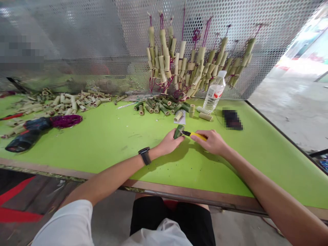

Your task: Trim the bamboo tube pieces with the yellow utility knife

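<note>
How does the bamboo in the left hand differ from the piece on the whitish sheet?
The held bamboo is green; the other piece, on the sheet, is pale. The left hand grips the held bamboo, the yellow knife at it; the other piece lies untouched. Both are short lengths.

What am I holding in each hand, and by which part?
Left hand: a green bamboo piece, toward its near end. Right hand: a yellow knife, by its handle.
</note>
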Demonstrator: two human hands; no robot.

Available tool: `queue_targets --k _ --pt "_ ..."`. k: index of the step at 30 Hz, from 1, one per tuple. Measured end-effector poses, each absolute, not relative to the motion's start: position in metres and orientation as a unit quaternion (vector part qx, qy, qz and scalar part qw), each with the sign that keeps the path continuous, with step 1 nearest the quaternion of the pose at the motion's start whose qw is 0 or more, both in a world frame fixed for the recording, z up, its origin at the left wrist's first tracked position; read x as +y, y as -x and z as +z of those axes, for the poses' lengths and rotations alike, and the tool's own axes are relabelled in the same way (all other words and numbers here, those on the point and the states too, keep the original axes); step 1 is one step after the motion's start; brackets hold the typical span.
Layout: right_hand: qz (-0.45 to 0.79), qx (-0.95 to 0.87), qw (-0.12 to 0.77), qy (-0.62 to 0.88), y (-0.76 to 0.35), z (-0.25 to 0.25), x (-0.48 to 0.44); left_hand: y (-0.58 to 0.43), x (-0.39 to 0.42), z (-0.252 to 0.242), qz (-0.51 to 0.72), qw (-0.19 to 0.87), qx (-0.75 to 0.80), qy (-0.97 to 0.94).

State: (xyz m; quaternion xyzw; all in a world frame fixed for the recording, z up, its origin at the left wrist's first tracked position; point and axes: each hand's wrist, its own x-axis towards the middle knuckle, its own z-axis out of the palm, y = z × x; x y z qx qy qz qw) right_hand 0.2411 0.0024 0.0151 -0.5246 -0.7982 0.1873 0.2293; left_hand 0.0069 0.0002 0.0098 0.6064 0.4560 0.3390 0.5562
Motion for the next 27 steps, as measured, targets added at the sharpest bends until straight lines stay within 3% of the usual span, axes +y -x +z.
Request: queue_targets --k 13,21,27 --pt "0.120 -0.711 0.317 0.615 -0.268 0.016 0.020 -0.003 -0.001 -0.002 0.350 0.566 0.446 -0.599" --pt "0.217 -0.794 0.219 0.524 -0.242 0.014 0.002 -0.001 0.010 -0.012 0.384 0.580 0.450 -0.559" --pt "0.226 -0.807 0.217 0.500 -0.237 0.013 0.000 -0.002 0.005 -0.011 0.368 0.537 0.459 -0.605"
